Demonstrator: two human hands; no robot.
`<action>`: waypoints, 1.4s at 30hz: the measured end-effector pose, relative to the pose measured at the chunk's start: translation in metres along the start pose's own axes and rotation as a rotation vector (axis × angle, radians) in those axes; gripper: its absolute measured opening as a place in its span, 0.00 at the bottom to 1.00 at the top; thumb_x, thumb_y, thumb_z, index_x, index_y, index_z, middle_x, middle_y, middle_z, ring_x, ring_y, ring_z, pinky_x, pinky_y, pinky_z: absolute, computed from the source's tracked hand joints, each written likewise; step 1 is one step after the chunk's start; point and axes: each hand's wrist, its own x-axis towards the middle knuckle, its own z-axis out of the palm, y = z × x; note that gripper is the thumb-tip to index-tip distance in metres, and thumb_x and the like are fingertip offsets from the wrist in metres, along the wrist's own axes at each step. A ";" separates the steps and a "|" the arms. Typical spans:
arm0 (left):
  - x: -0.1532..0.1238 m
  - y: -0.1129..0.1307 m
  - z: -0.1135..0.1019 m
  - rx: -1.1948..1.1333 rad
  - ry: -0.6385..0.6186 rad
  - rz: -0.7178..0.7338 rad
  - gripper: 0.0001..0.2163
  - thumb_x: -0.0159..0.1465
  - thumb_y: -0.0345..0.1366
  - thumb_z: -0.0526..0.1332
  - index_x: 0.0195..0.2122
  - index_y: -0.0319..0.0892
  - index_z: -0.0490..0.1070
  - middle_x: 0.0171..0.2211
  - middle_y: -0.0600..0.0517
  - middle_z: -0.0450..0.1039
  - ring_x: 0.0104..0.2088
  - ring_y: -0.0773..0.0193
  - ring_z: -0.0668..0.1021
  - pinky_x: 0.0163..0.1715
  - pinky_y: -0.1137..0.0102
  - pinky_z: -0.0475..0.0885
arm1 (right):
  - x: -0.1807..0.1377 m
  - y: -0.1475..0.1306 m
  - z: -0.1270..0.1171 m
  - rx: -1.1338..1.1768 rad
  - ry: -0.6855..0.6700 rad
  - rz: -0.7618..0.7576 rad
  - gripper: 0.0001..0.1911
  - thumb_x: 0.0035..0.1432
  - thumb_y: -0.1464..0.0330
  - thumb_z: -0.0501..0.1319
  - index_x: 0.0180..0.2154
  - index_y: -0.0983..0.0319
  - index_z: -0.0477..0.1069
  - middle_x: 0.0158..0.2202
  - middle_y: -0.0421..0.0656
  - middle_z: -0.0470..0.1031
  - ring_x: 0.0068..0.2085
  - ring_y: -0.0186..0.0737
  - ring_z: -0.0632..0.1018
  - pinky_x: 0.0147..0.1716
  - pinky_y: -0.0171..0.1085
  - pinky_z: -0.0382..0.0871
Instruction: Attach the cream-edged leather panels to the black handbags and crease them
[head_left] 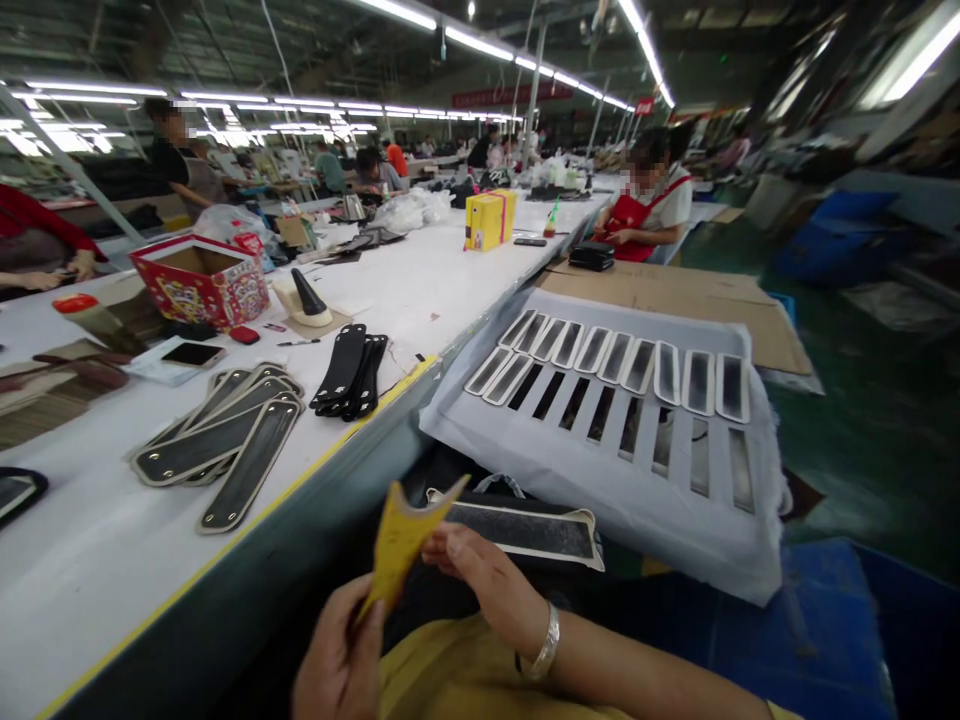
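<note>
My left hand (341,650) grips the lower end of a flat yellow piece (405,540) between thumb and fingers; its upper edge has a curved notch. Just right of that piece is my right hand (491,580), thumb and fingertips drawn together. Whether anything is in those fingertips, I cannot make out. Beyond my hands, on dark material over my lap, lies a long black strip with a pale border (525,530). A silvery bracelet (550,640) circles my right wrist.
On the white table (247,570) lie bordered strips (225,430), black strips (352,370), a phone (193,354) and a red box (199,290). At right, a cloth-covered board (480,420) carries rows of bordered pieces. A co-worker in a red apron (637,215) sits beyond.
</note>
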 end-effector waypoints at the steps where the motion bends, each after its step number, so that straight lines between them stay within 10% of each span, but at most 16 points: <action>1: 0.003 0.004 0.018 -0.071 -0.063 -0.003 0.11 0.63 0.41 0.53 0.46 0.50 0.66 0.39 0.53 0.74 0.37 0.59 0.77 0.33 0.67 0.76 | 0.000 0.000 0.001 0.077 0.033 0.001 0.22 0.62 0.53 0.49 0.46 0.62 0.67 0.45 0.47 0.73 0.46 0.43 0.75 0.50 0.45 0.67; 7: 0.021 0.028 0.074 -0.192 -0.432 0.381 0.07 0.64 0.35 0.53 0.41 0.43 0.67 0.35 0.49 0.75 0.35 0.63 0.78 0.35 0.71 0.75 | -0.010 -0.012 -0.030 0.098 0.228 0.100 0.17 0.60 0.55 0.52 0.44 0.59 0.63 0.37 0.44 0.75 0.37 0.43 0.77 0.38 0.42 0.73; 11: 0.046 0.016 0.076 0.146 -0.313 0.745 0.14 0.63 0.38 0.56 0.48 0.39 0.68 0.44 0.43 0.75 0.46 0.54 0.75 0.50 0.57 0.68 | -0.007 -0.022 -0.069 -0.219 0.285 0.164 0.16 0.62 0.58 0.48 0.45 0.61 0.60 0.33 0.42 0.74 0.26 0.37 0.76 0.26 0.36 0.72; 19: 0.068 -0.005 0.090 0.506 -0.480 0.632 0.30 0.58 0.54 0.57 0.54 0.36 0.66 0.56 0.38 0.65 0.57 0.46 0.66 0.59 0.45 0.51 | 0.020 -0.027 -0.090 -1.503 0.085 0.179 0.20 0.65 0.57 0.43 0.44 0.61 0.67 0.32 0.48 0.77 0.35 0.46 0.78 0.34 0.41 0.68; 30: 0.061 -0.022 0.080 0.263 -0.416 0.551 0.24 0.60 0.46 0.59 0.55 0.42 0.65 0.54 0.44 0.69 0.57 0.48 0.66 0.61 0.45 0.46 | 0.088 -0.001 -0.053 -1.680 0.026 0.016 0.18 0.66 0.60 0.45 0.37 0.62 0.70 0.37 0.47 0.74 0.41 0.47 0.75 0.42 0.45 0.61; 36: 0.069 -0.071 0.080 -0.448 -0.218 -0.106 0.19 0.65 0.42 0.51 0.56 0.42 0.57 0.57 0.43 0.63 0.57 0.56 0.67 0.57 0.57 0.61 | 0.107 0.011 -0.045 -1.669 -0.024 0.035 0.23 0.67 0.60 0.41 0.34 0.62 0.69 0.33 0.47 0.76 0.37 0.45 0.76 0.39 0.42 0.61; 42: 0.087 -0.071 0.124 -0.923 -0.327 -0.486 0.26 0.66 0.52 0.42 0.51 0.38 0.65 0.49 0.44 0.72 0.52 0.55 0.71 0.55 0.59 0.63 | 0.120 0.015 -0.041 -1.683 -0.082 0.035 0.23 0.67 0.61 0.39 0.35 0.62 0.69 0.32 0.47 0.77 0.34 0.45 0.78 0.35 0.41 0.63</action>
